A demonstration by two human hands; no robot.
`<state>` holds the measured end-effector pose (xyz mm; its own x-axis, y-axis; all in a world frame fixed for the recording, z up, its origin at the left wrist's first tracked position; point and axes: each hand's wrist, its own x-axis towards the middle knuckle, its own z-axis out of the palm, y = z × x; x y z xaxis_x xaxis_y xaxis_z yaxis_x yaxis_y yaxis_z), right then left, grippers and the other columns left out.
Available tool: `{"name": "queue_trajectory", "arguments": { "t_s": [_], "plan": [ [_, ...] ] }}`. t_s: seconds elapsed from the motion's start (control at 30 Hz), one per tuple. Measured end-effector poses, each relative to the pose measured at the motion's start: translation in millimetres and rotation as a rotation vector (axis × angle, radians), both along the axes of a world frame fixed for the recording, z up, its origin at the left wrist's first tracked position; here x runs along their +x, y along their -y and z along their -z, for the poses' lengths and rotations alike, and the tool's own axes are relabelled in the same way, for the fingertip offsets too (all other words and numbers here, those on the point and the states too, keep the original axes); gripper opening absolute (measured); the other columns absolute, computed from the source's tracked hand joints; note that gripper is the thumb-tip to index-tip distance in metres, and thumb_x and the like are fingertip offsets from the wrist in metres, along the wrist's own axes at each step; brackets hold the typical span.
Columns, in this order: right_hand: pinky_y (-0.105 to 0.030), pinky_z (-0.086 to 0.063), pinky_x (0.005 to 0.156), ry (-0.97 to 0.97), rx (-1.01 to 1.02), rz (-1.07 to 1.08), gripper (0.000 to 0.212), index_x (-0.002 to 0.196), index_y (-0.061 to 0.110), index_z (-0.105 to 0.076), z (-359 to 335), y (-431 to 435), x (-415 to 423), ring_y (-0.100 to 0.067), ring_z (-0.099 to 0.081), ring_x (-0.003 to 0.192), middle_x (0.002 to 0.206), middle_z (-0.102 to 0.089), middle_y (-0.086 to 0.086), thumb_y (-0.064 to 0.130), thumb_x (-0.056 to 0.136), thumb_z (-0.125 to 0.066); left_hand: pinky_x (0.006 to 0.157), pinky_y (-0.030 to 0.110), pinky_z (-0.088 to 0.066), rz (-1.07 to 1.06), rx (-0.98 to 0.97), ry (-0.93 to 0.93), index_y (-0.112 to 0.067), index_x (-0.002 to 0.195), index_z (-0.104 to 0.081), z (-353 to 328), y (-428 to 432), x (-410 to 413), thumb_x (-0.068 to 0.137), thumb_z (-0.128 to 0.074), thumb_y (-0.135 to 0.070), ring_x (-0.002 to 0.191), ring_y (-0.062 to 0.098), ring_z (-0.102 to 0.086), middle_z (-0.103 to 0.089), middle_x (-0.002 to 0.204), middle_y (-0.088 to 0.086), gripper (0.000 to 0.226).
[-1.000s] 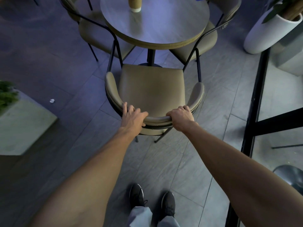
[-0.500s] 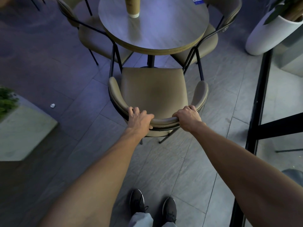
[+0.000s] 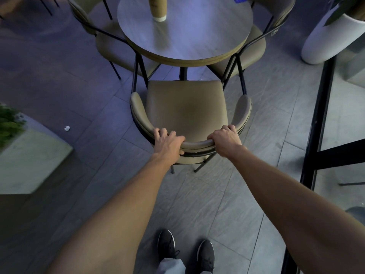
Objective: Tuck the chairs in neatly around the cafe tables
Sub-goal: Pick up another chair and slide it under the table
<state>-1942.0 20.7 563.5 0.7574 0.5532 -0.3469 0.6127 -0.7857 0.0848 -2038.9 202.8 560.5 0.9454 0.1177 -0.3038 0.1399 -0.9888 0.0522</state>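
The chair (image 3: 185, 109) at frame centre is gripped by its curved backrest, left hand (image 3: 167, 144) and right hand (image 3: 225, 142) closed over the top rail, evidently so it can be steered squarely. Its seat front lies just short of the round bench (image 3: 217, 56) above.
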Motion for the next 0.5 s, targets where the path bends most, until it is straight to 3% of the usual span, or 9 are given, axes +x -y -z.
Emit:
{"name": "queue_trajectory", "arguments": {
  "t_s": [0.5],
  "plan": [
    [-0.038,-0.03,0.103,-0.022,-0.04,0.014,0.029,0.109,0.037,-0.07,-3.1,-0.1,2.5,-0.022,-0.05,0.113,0.109,-0.068,0.005,0.016,0.093,-0.057,0.106,0.053,-0.022,-0.036,0.042,-0.049,-0.035,0.119,-0.06,-4.8,8.7,2.2,0.089,-0.064,-0.049,0.116,0.034,-0.045,-0.06,0.118,0.003,0.033]
  ]
}}
